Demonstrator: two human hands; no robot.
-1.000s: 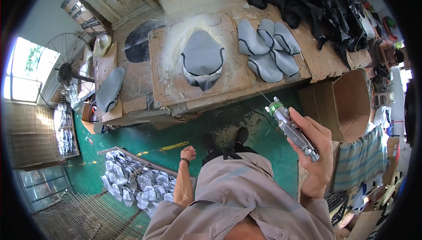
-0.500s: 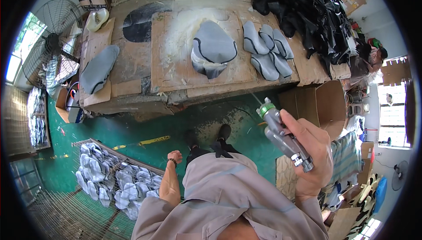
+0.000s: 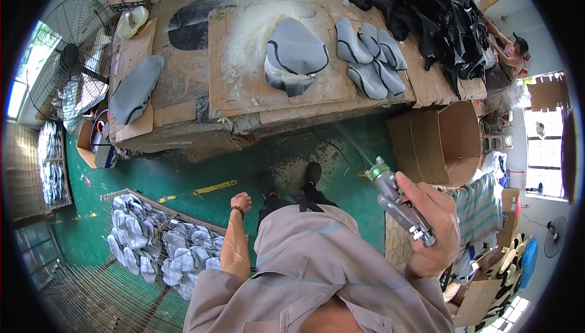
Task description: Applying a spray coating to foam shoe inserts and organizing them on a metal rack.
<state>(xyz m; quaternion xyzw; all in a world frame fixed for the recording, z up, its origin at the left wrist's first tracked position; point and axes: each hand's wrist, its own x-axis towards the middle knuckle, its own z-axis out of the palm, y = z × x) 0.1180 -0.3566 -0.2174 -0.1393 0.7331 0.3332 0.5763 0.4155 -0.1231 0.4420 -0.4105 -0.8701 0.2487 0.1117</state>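
My right hand is wrapped around a metal spray gun with a green ring at its nozzle. A faint mist streams from the nozzle toward the workbench. My left hand hangs by my side, fingers curled in, with nothing visible in it. In front of me, a pile of grey fabric pieces with black trim rests on a cardboard sheet whitened by residue. To its right several grey curved pieces lie together. One larger grey piece lies at the bench's left end.
Black sheet material is heaped at the bench's far right. An open cardboard box stands on the floor to the right. Behind left is a wire rack of grey pieces; a large fan stands far left. Another person works beyond the heap.
My right hand and the spray gun have shifted slightly down and right, away from the bench. The spray mist shows more plainly. The other person's arms and head have come more into view.
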